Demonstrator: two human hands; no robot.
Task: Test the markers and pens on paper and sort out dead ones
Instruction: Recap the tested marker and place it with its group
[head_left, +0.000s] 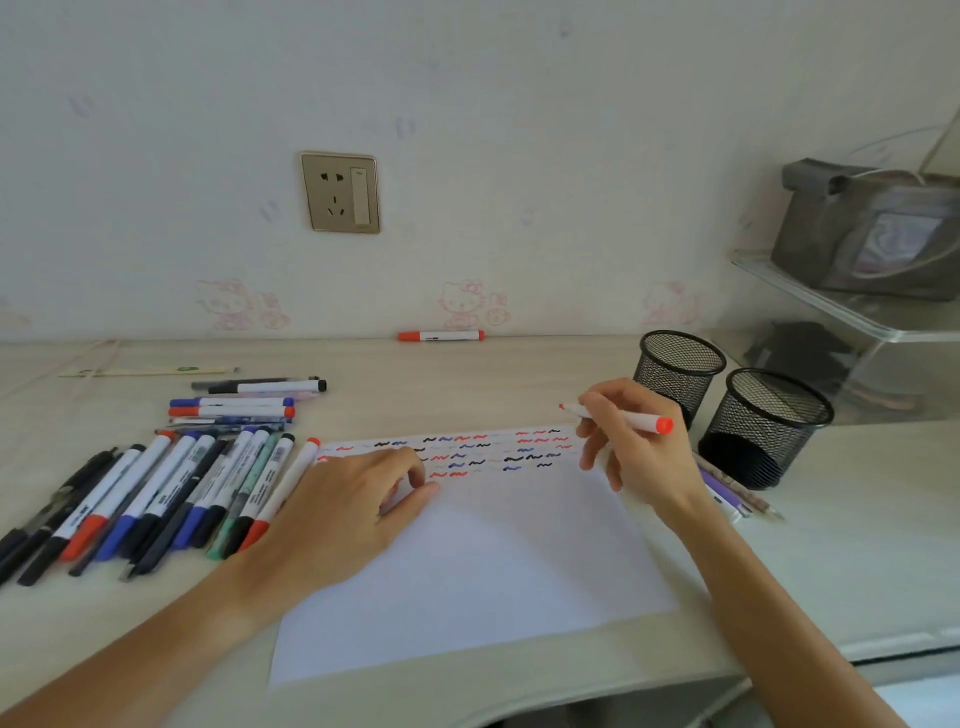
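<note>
Right hand (631, 452) at center right: its grip pinches an uncapped red marker (621, 417) above the paper's (483, 561) scribbled top edge. Left hand (343, 514), fingers relaxed, presses the paper's left side on the surface (467, 374).

bright, even daylight | soft faint shadows | wide-angle edge bending

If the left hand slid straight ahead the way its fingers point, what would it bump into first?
Probably nothing solid at first. The left hand points up and right across the paper, so it would slide over the squiggles. Beyond that lies bare desk, though depth is hard to judge.
</note>
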